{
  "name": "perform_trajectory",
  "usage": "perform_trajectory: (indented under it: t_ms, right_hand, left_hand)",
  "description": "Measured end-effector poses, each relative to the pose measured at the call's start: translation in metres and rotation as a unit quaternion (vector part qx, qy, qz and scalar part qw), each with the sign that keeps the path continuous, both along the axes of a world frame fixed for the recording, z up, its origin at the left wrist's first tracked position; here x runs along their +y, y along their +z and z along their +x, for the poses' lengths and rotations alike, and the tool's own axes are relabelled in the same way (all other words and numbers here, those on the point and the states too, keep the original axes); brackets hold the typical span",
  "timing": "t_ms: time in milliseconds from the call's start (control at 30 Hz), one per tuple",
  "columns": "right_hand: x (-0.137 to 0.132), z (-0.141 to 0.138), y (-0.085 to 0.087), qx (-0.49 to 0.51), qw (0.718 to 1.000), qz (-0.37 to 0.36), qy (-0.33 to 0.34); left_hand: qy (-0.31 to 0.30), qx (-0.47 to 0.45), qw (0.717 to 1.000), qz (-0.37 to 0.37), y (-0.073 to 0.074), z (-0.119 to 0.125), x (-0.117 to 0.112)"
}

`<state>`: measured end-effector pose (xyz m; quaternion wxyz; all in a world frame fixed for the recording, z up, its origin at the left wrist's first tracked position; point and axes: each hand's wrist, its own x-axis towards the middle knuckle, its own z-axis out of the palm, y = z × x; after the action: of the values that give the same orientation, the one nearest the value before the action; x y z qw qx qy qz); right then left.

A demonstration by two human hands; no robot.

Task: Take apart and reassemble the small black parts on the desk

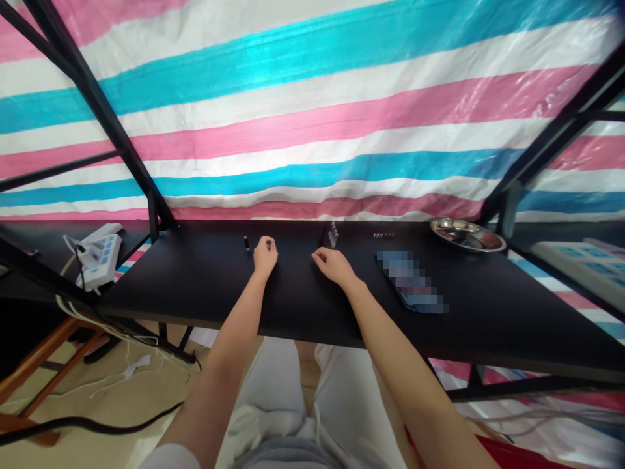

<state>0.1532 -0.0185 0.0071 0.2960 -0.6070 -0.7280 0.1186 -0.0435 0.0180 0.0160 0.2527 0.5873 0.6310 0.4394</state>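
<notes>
My left hand (265, 258) is closed above the black table (293, 293), its fingers curled around a small dark piece (269, 243) whose kind I cannot make out. Just left of it a short black cylinder with a pale end (247, 243) lies on the table. My right hand (334, 264) hovers or rests low over the table with thumb and fingertips pinched together; whatever is between them is too small to tell. Beyond that hand is a cluster of small clear pieces (333, 234), with a thin dark strip beside it. Farther right, several tiny shiny pieces (383, 236) form a row.
A round metal plate (469, 236) sits at the back right. Nearer me lies a phone-like slab (410, 281), its face blurred out. Black frame posts (117, 137) rise at both sides, before a striped plastic sheet (312, 111). Power strips (105, 257) with cords are at the left.
</notes>
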Motion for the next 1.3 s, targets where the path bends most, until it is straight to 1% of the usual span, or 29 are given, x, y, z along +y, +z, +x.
perform_trajectory:
  t_ms: [33,67,100,167,233,267,333,367,433,567,700,833,933,1000,1067,1167,1233,1300]
  right_hand:
    - [0.001,-0.001,-0.001,0.022,1.0,0.006,0.006]
    - [0.001,-0.002,-0.001,0.051,0.999,0.014,0.014]
    - [0.002,-0.003,-0.002,0.084,0.996,0.02,0.023]
    - [0.003,-0.007,-0.003,0.154,0.987,0.019,0.039]
    - [0.004,-0.011,-0.004,0.214,0.976,0.002,0.051]
    - [0.004,-0.013,-0.004,0.238,0.97,-0.007,0.058]
    - [0.004,-0.016,-0.004,0.279,0.957,-0.013,0.073]
    - [0.004,-0.017,-0.004,0.299,0.951,-0.011,0.078]
    - [0.005,-0.018,-0.004,0.344,0.935,-0.004,0.082]
    - [0.006,-0.018,-0.004,0.421,0.904,-0.014,0.078]
    - [0.006,-0.019,-0.004,0.467,0.88,-0.035,0.079]
    - [0.005,-0.021,-0.002,0.494,0.863,-0.046,0.095]
    - [0.003,-0.023,0.001,0.495,0.861,-0.052,0.106]
    - [0.002,-0.023,0.002,0.484,0.867,-0.05,0.107]
    - [0.002,-0.022,0.002,0.46,0.881,-0.042,0.104]
    - [0.004,-0.018,-0.002,0.381,0.919,-0.021,0.099]
    - [0.005,-0.016,-0.007,0.303,0.948,0.002,0.096]
    - [0.006,-0.015,-0.01,0.214,0.972,0.031,0.087]
  left_hand:
    - [-0.045,-0.065,0.997,-0.015,-0.001,0.005,-0.001]
    - [-0.088,-0.132,0.986,-0.04,-0.001,0.011,-0.003]
    - [-0.133,-0.192,0.97,-0.071,-0.001,0.017,-0.006]
    - [-0.201,-0.283,0.931,-0.115,0.0,0.027,-0.012]
    - [-0.252,-0.34,0.896,-0.133,0.002,0.034,-0.018]
    - [-0.272,-0.357,0.883,-0.136,0.002,0.036,-0.02]
    - [-0.298,-0.371,0.869,-0.135,0.003,0.038,-0.024]
    - [-0.302,-0.37,0.869,-0.134,0.004,0.039,-0.025]
    - [-0.293,-0.356,0.878,-0.132,0.004,0.04,-0.026]
    - [-0.259,-0.299,0.909,-0.128,0.002,0.04,-0.027]
    - [-0.233,-0.249,0.935,-0.092,0.002,0.042,-0.029]
    - [-0.187,-0.247,0.946,-0.091,0.006,0.044,-0.033]
    - [-0.152,-0.264,0.947,-0.097,0.008,0.044,-0.033]
    - [-0.138,-0.28,0.946,-0.092,0.009,0.044,-0.032]
    - [-0.117,-0.298,0.944,-0.083,0.009,0.042,-0.03]
    - [-0.078,-0.301,0.948,-0.067,0.006,0.039,-0.027]
    - [-0.072,-0.263,0.962,-0.038,0.003,0.038,-0.025]
    - [-0.083,-0.2,0.976,0.005,0.0,0.037,-0.024]
